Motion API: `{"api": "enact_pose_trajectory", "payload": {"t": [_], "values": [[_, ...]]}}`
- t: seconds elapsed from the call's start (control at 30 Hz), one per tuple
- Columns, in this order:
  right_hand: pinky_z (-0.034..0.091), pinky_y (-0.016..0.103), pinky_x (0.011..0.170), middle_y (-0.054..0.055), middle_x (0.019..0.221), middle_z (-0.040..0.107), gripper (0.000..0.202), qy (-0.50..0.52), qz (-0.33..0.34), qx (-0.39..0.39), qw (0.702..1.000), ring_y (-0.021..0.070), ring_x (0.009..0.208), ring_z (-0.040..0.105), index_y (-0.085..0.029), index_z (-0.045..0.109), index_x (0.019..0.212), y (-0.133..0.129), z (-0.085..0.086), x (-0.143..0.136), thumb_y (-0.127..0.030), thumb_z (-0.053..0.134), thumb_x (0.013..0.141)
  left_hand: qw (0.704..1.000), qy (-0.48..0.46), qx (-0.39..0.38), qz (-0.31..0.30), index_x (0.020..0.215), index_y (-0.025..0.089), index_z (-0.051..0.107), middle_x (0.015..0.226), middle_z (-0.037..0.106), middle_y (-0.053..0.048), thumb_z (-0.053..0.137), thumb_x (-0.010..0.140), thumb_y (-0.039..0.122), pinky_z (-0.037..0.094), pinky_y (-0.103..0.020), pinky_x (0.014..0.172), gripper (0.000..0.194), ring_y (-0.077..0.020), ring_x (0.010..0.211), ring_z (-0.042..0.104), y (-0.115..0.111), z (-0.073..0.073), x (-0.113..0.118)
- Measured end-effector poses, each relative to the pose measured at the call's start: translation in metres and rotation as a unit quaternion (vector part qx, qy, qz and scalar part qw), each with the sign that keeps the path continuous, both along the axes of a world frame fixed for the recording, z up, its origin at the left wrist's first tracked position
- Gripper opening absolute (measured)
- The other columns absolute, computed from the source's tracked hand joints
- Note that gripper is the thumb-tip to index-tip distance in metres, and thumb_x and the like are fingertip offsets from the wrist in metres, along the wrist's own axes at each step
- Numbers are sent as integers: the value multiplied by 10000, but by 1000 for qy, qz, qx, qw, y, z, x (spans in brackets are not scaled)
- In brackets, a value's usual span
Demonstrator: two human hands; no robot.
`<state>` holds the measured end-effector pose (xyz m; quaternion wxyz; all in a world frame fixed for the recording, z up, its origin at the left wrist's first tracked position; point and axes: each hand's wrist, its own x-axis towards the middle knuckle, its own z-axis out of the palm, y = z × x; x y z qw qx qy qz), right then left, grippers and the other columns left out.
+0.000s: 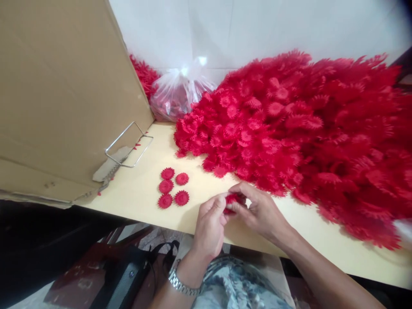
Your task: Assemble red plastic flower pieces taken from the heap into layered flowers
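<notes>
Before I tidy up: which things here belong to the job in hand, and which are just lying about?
In use, seemingly:
- red flower between left hand and right hand
- five loose flowers
- flower heap

Lying about, probably:
- wire frame
- cardboard box
- plastic bag, possibly stock

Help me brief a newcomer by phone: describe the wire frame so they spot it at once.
Find the big brown cardboard at the left of the pale yellow table. The wire frame is at its lower right edge, left of five loose red flowers. It is thin silvery wire bent into open, angular loops, unlike those solid flowers.
</notes>
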<state>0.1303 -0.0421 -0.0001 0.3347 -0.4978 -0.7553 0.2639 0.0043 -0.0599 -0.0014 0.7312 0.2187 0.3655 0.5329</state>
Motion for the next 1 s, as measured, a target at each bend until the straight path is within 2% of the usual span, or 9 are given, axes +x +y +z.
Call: {"api": "enact_pose_trajectory", "payload": {"t": [0.13, 0.23, 0.4, 0.53, 0.6, 0.67, 0.77, 0.9, 1.0], "values": [[479, 237, 596, 32, 758, 678, 146, 0, -5, 40, 999, 140, 655, 627, -176, 595, 861, 0, -1, -2, -153, 450, 848, 999, 21, -2, 30, 874, 123, 697, 909, 694, -92, 646, 766, 284, 508, -264, 713, 201, -193, 877, 630, -4, -4, 4], [462, 221, 541, 15, 688, 666, 195, -4, -23, 48, 999, 129, 589, 618, -185, 599, 813, -1, 1, -7, -154, 413, 864, 997, 37, -1, 71, 845, 134, 690, 896, 700, -74, 644, 766, 275, 510, -256, 718, 168, -181, 862, 634, -4, -5, 6], [474, 220, 500, 3, 651, 640, 200, 24, -120, 85, 989, 128, 544, 609, -191, 588, 914, 9, 4, -5, -152, 402, 852, 987, 47, -1, 153, 726, 125, 656, 708, 684, -52, 653, 757, 326, 526, -317, 735, 203, -190, 769, 658, -1, -4, -3], [496, 337, 676, 121, 950, 666, 328, -171, -109, 161, 966, 230, 830, 625, -142, 614, 1036, 29, 6, 5, -63, 409, 792, 991, 13, -17, 128, 810, 115, 650, 765, 692, -64, 659, 755, 320, 526, -398, 782, 213, -200, 769, 667, 1, -3, -14], [461, 431, 770, 171, 1127, 614, 362, -273, -109, 190, 937, 318, 1019, 556, -124, 596, 1130, 35, 8, 6, -91, 445, 803, 993, -12, -36, 114, 868, 110, 649, 811, 697, -76, 644, 768, 308, 522, -412, 794, 222, -199, 778, 665, 1, -3, -17], [421, 488, 824, 169, 1218, 571, 387, -296, -108, 203, 927, 359, 1115, 485, -144, 551, 1216, 33, 10, 2, -192, 503, 835, 992, -39, -48, 111, 880, 109, 652, 847, 697, -80, 621, 784, 280, 520, -392, 798, 199, -187, 796, 656, 2, -3, -18], [456, 411, 774, 132, 1085, 624, 367, -211, -38, 156, 964, 285, 980, 554, -175, 576, 1150, 22, 11, -9, -318, 595, 813, 992, -67, -35, 102, 849, 115, 659, 839, 685, -55, 591, 804, 231, 520, -319, 771, 141, -134, 750, 632, 3, -3, -15], [461, 274, 602, 41, 757, 627, 60, -72, 42, 46, 995, 171, 697, 575, -184, 609, 848, 13, 7, -22, -216, 606, 797, 995, -51, -21, 81, 721, 121, 643, 716, 660, -31, 619, 783, 230, 511, -269, 715, 127, -110, 656, 609, 0, -4, -11], [459, 256, 607, 27, 735, 642, 97, 1, 58, 23, 998, 149, 681, 583, -193, 627, 830, 13, 3, -23, -176, 533, 842, 995, -24, -21, 95, 710, 131, 645, 773, 679, -49, 655, 757, 285, 507, -265, 709, 162, -141, 734, 633, -2, -7, -11]]}}
